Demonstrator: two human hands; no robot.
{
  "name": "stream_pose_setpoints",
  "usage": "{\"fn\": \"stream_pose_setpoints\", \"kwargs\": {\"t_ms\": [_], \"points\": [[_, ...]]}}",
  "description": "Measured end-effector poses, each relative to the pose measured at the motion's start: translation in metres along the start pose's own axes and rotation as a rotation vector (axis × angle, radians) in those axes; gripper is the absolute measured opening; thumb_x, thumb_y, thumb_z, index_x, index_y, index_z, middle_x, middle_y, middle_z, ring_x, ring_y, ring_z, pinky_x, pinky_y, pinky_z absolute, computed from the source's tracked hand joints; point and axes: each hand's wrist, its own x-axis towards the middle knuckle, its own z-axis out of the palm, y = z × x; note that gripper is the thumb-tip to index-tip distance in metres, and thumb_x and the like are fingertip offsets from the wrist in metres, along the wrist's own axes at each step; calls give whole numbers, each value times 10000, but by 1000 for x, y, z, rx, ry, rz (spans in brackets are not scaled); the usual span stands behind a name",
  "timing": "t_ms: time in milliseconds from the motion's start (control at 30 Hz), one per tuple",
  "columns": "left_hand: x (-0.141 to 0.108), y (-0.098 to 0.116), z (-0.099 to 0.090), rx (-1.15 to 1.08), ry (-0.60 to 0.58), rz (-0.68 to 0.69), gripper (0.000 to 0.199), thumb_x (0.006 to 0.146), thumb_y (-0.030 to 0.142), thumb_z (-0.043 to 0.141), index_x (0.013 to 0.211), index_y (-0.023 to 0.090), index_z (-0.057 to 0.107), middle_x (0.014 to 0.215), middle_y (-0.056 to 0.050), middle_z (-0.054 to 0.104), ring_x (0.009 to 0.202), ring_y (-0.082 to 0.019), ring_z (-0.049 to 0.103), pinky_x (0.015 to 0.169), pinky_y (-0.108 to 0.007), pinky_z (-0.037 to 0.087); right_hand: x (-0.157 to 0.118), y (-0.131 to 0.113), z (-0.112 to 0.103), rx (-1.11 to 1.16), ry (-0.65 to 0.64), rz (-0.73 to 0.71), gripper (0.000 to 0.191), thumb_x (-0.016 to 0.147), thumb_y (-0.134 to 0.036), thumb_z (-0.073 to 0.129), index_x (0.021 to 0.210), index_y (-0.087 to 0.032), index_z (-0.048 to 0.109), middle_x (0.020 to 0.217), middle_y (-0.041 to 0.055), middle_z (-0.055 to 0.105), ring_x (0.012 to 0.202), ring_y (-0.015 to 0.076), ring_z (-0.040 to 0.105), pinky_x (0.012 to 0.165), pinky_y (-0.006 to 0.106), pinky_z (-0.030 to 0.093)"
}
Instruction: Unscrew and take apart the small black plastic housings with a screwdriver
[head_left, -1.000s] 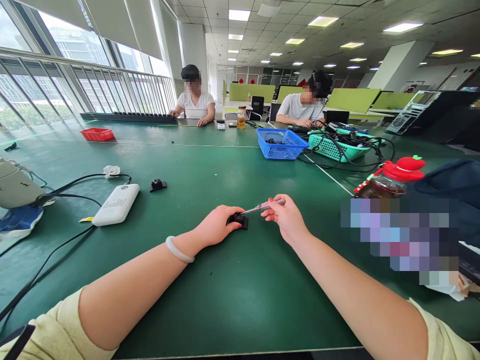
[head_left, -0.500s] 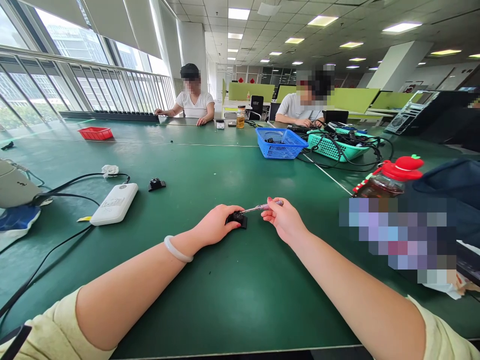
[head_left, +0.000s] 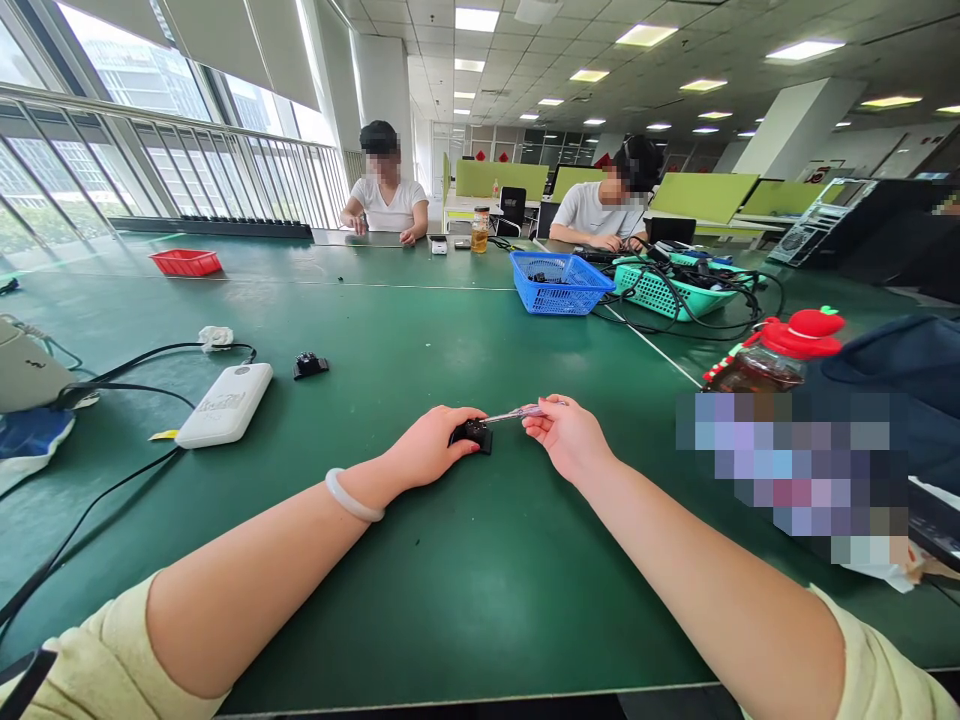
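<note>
Pinching a slim screwdriver, the right hand has its fingers closed together. The left hand, fingers slightly parted, clasps a small black part on the near desk; both forearms angle inward.

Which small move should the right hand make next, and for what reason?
Probably a gentle twist of the screwdriver by the right hand: its tip seems to meet the black part, which the left hand holds on the green table.
</note>
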Motion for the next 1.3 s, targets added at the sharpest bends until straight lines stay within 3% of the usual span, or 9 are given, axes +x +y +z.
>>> {"fn": "stream_pose_setpoints", "kwargs": {"t_ms": [233,433,600,733,1067,1300], "points": [[0,-3,2,-7,13,6,416,898,323,589,1305,240,597,1162,-65,694,1079,-264,620,970,-401,498,-1,0,0,21,5,12,215,835,-12,505,754,-204,453,593,35,684,460,108,590,463,194,509],[1,-4,3,4,14,22,410,897,319,574,1298,236,601,1178,-62,696,1083,-268,622,965,-406,503,-1,0,-2,4,-36,-32,249,727,-81,643,743,-227,442,603,9,680,468,114,578,454,215,498],[1,-3,3,17,13,30,425,877,224,549,1299,233,598,1223,-56,687,1127,-259,612,1007,-403,490,2,2,-5,-74,-84,-97,311,652,-174,691,777,-240,414,580,-29,654,424,107,530,397,213,415],[-1,-1,2,27,16,47,422,874,228,542,1290,221,609,1235,-59,685,1153,-260,603,1029,-404,482,2,1,-6,-232,-86,-255,319,667,-240,664,846,-251,401,557,-71,625,404,101,506,384,199,374],[-2,-2,1,32,21,45,466,855,238,592,1320,208,595,1276,-72,668,1193,-271,588,1059,-428,468,-29,-1,-4,-436,-157,-797,183,847,-276,597,940,-273,440,706,-54,632,529,117,541,539,259,456],[0,-5,3,46,73,-25,428,883,264,588,1307,206,608,1265,-95,672,1185,-282,598,1046,-450,477,-37,5,-4,-627,-321,-880,188,878,-289,598,1023,-284,478,769,-15,659,647,167,606,680,332,509]]}}
